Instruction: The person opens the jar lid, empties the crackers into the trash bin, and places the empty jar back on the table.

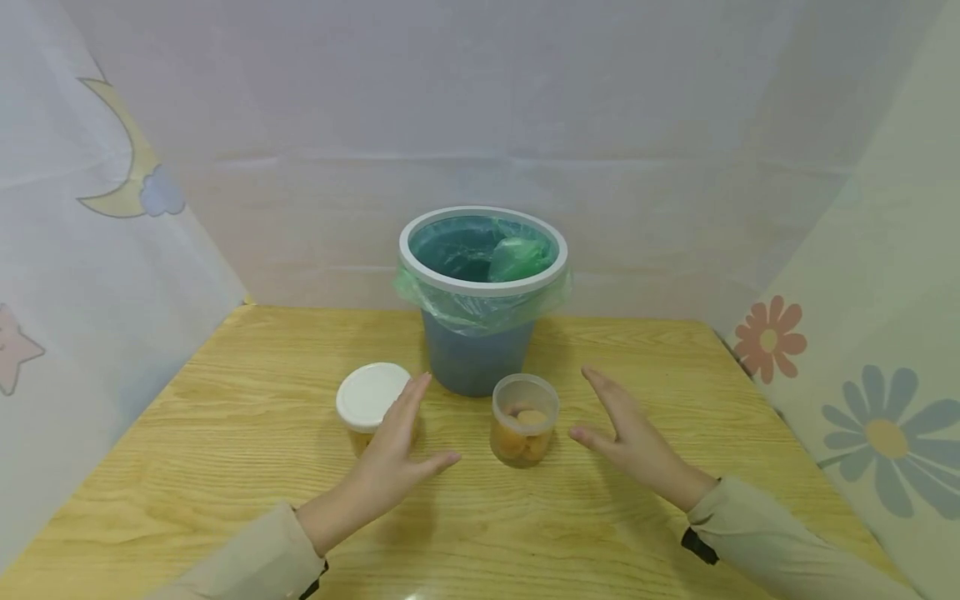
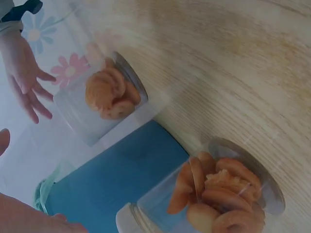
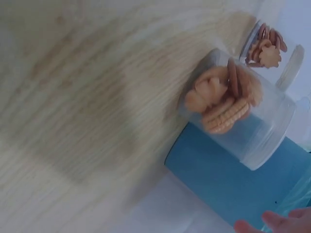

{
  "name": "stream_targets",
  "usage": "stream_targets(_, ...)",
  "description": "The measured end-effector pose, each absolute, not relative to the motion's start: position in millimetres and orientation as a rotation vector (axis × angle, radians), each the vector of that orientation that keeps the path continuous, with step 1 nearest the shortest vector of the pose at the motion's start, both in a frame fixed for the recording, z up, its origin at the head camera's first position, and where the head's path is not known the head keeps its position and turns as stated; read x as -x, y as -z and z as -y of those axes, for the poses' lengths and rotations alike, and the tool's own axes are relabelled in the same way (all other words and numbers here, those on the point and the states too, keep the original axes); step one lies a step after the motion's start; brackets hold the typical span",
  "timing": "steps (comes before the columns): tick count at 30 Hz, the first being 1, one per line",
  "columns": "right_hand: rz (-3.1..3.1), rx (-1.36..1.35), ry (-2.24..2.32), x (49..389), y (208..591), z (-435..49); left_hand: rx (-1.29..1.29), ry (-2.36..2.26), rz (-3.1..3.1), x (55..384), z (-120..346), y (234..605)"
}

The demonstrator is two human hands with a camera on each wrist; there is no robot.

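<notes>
An uncovered clear plastic jar (image 1: 524, 421) with biscuits (image 2: 111, 92) in it stands near the middle of the wooden table. To its left is a second clear jar (image 2: 167, 196), also holding biscuits and capped with a white lid (image 1: 374, 395). My left hand (image 1: 390, 458) hovers by the lidded jar, overlapping its right side in the head view, fingers straight and thumb spread. On the other side of the uncovered jar, my right hand (image 1: 633, 437) is held apart from it, fingers extended and thumb out. Neither hand holds anything.
Behind the jars stands a blue bin (image 1: 477, 350) with a white rim (image 1: 483, 289) and a green plastic bag (image 1: 519, 260) lining it. Fabric walls (image 1: 480, 100) with flower and moon prints enclose the wooden table (image 1: 247, 433) at the back and sides.
</notes>
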State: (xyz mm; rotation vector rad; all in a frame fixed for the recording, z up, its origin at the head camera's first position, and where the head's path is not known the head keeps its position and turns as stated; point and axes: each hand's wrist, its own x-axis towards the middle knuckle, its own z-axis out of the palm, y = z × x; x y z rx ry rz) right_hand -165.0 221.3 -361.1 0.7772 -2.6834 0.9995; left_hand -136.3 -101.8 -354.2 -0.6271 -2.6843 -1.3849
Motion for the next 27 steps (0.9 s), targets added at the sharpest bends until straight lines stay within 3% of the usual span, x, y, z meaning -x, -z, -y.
stream_targets(18, 2.509, -0.703, -1.41, 158, 373, -205, 0.519, 1.708, 2.601, 138, 78, 385)
stream_targets(27, 2.586, -0.537, -1.499, 157, 373, -203, 0.46, 1.817, 2.631, 143, 73, 400)
